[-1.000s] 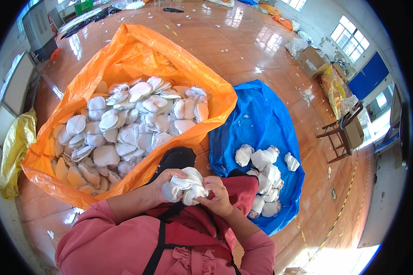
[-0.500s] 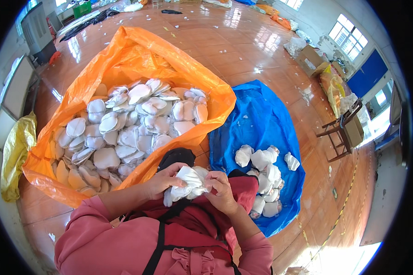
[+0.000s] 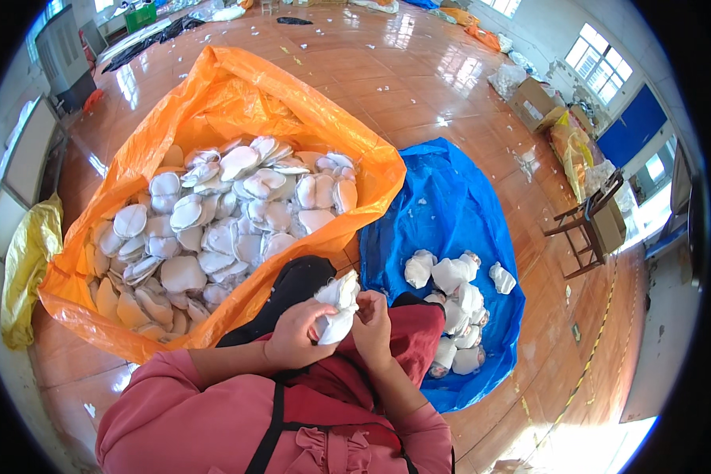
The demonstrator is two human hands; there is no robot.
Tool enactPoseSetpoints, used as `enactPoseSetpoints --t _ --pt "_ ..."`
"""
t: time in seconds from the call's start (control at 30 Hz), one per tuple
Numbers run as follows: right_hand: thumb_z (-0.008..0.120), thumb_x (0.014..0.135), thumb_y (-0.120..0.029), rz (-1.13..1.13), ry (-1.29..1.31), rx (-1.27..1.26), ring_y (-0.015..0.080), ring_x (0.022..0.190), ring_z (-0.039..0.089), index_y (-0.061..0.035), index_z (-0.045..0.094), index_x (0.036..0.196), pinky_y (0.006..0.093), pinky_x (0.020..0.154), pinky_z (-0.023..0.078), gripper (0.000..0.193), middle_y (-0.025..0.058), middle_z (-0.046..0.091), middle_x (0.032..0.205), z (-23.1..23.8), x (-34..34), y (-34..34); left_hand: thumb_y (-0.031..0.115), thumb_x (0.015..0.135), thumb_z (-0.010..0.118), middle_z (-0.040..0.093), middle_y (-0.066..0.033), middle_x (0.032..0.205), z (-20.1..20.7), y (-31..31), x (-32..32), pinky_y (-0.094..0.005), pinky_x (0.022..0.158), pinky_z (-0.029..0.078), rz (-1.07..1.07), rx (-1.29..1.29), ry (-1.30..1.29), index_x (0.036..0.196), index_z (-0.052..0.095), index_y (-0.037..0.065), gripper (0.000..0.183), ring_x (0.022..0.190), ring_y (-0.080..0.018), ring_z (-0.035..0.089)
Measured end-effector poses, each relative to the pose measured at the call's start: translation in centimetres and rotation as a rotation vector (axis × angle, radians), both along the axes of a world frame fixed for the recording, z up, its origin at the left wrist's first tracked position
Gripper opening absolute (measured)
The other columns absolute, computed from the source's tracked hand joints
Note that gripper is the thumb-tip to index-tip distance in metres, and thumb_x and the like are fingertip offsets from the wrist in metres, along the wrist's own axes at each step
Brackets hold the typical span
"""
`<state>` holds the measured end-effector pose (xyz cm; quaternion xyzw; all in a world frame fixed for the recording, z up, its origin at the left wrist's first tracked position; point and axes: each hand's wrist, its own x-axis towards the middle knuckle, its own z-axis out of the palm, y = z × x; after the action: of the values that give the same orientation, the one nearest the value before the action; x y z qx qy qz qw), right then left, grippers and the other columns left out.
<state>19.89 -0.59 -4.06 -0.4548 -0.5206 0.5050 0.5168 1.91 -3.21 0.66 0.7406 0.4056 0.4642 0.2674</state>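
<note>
My left hand [image 3: 296, 336] is closed around a crumpled white cloth piece [image 3: 336, 316], held above my lap and tilted up. At its right side my right hand [image 3: 371, 324] has its fingers bent in against the cloth's edge; the fingertips are partly hidden. Ahead and to the left, an orange plastic sack [image 3: 324, 126] gapes wide. Inside it lies a heap of flat, rounded white pads [image 3: 237, 205], some with a peach tint. To the right, several stuffed white cloth bundles [image 3: 454, 276] rest on a blue plastic sheet [image 3: 426, 205].
A yellow bag [image 3: 31, 272] leans by the left wall, below a grey cabinet [image 3: 62, 59]. Far right stand a wooden chair [image 3: 588, 225] and a cardboard box [image 3: 533, 107]. White scraps dot the tiled floor [image 3: 355, 71].
The white cloth piece has been turned more upright and shifted slightly right. My left hand has moved right and nearer with it. The fingers of my right hand have curled in more.
</note>
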Motion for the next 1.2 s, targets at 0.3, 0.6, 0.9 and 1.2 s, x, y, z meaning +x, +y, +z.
enactPoseSetpoints --t 0.3,0.6,0.9,1.2 --pt "0.071 0.074 0.006 -0.007 -0.213 -0.071 0.0128 0.091 0.062 -0.0044 0.064 0.098 0.0275 0.081 0.050 0.027 0.0044 0.066 0.096 0.0 1.1 -1.8 0.020 0.070 0.081 0.066 -0.0141 0.103 0.6 0.1 -1.1 -0.0387 0.081 0.052 -0.353 -0.193 0.145 0.122 0.054 0.007 0.060 0.095 -0.0317 0.066" --pt "0.063 0.073 0.011 0.290 0.007 -0.195 0.0167 0.109 0.055 -0.0042 0.055 0.109 0.0290 0.090 0.048 0.040 0.0054 0.058 0.110 -3.4 2.7 -3.2 0.028 0.072 0.076 0.065 -0.0141 0.105 2.2 2.4 -3.2 -0.0358 0.082 0.050 -0.431 -0.491 0.323 0.133 0.051 0.009 0.068 0.093 -0.0270 0.065" --pt "0.072 0.069 -0.005 0.376 -0.490 0.252 0.0332 0.105 0.061 -0.0029 0.058 0.116 0.0377 0.093 0.049 0.049 0.0164 0.061 0.115 -2.1 1.6 -2.7 0.026 0.071 0.070 0.068 -0.0158 0.095 2.1 3.7 -3.8 -0.0409 0.076 0.051 -0.633 -0.716 0.624 0.128 0.055 0.013 0.060 0.087 -0.0329 0.067" --pt "0.068 0.076 0.000 0.550 -0.470 0.014 0.0183 0.084 0.062 -0.0016 0.065 0.099 0.0274 0.076 0.049 0.023 0.0064 0.062 0.090 -0.9 2.2 -3.9 0.016 0.072 0.067 0.061 -0.0068 0.094 3.0 1.9 -2.4 -0.0422 0.077 0.051 -0.751 -0.078 0.923 0.113 0.057 0.012 0.042 0.092 -0.0285 0.063"
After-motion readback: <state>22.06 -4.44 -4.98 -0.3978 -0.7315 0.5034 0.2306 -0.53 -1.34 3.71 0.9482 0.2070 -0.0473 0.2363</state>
